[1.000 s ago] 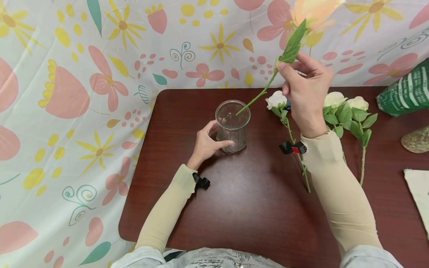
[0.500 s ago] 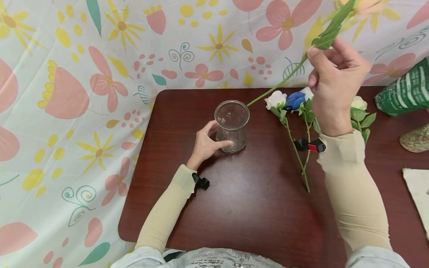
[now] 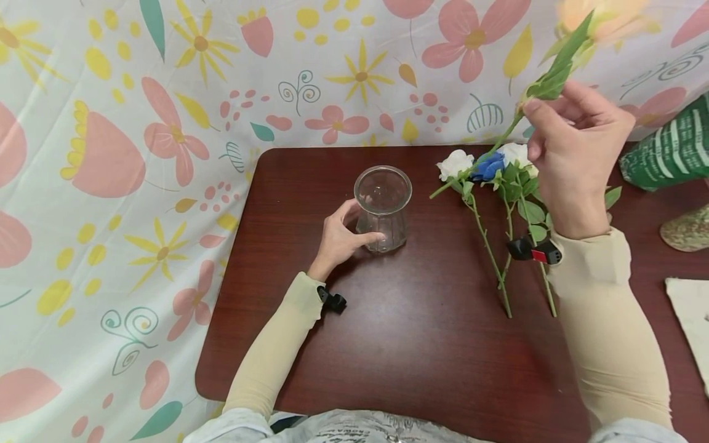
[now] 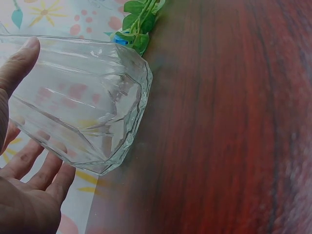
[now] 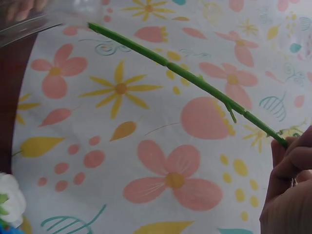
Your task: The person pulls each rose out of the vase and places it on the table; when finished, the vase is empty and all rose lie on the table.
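My left hand grips the side of a clear glass vase, which stands upright on the table. In the left wrist view, the thumb and fingers are round the faceted glass. Up at the right, my right hand pinches a peach-coloured artificial flower by its stem, just below a green leaf. The bloom is blurred. Its bare stem slants down to the left, its lower end to the right of the vase and apart from it.
On the dark wooden table lie a white rose, a blue rose and another white rose. Farther right are a green bag, a speckled object and a pale cloth-like sheet. A flowered curtain hangs behind.
My right hand has moved right with the peach flower, then slightly lower. The stem's end, over the vase's mouth earlier, is now right of it. The left hand and vase have stayed put.
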Available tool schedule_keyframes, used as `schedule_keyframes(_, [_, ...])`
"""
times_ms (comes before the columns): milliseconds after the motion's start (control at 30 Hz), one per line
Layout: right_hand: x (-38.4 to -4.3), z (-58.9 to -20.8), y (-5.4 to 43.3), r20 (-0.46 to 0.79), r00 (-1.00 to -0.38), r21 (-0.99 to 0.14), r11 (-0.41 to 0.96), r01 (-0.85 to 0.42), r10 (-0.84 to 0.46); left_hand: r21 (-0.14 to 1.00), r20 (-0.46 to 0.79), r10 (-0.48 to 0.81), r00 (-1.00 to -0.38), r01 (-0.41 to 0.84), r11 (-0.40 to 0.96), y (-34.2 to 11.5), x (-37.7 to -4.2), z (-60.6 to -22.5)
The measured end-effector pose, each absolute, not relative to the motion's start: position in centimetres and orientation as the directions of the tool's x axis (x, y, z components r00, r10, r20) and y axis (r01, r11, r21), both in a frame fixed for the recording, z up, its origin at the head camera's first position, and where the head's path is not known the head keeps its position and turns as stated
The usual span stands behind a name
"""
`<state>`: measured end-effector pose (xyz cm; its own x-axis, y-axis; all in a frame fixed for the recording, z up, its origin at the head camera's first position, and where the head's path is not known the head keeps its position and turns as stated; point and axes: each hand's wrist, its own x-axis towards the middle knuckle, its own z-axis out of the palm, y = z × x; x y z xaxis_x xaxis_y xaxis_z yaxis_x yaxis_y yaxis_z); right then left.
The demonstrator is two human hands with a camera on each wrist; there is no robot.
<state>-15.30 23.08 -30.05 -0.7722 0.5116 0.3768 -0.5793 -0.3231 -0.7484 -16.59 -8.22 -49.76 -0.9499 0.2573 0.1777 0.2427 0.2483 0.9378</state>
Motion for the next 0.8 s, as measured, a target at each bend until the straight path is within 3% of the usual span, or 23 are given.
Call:
schedule_keyframes(133, [-15.4, -31.3, 24.1, 0.284, -0.858, -0.809, -0.374, -0.454, 0.427, 0.939, 0.172, 0.257, -0.951, 0.237, 0.25, -8.2, -16.5, -49.7])
schedule_keyframes(200, [-15.5, -32.0, 24.4, 0.262, -0.892, -0.858, -0.335, -0.39, 0.368, 0.939, 0.172, 0.257, -0.951, 0.237, 0.251, -8.2, -16.5, -49.6])
schedule_keyframes(467, [-16.1, -34.6, 25.2, 0.119, -0.974, -0.991, -0.04, -0.129, 0.192, 0.935, 0.175, 0.254, -0.951, 0.241, 0.259, -8.1, -16.6, -49.7])
schedule_keyframes(633, [-16.6, -36.4, 25.3, 0.001, -0.989, -0.969, 0.244, 0.035, 0.146, 0.936, 0.171, 0.253, -0.952, 0.238, 0.261, -8.1, -16.5, -49.7])
schedule_keyframes(800, [-17.3, -38.5, 24.9, -0.109, -0.99, -0.934, 0.333, 0.132, 0.087, 0.937, 0.171, 0.248, -0.953, 0.236, 0.259, -8.0, -16.5, -49.6])
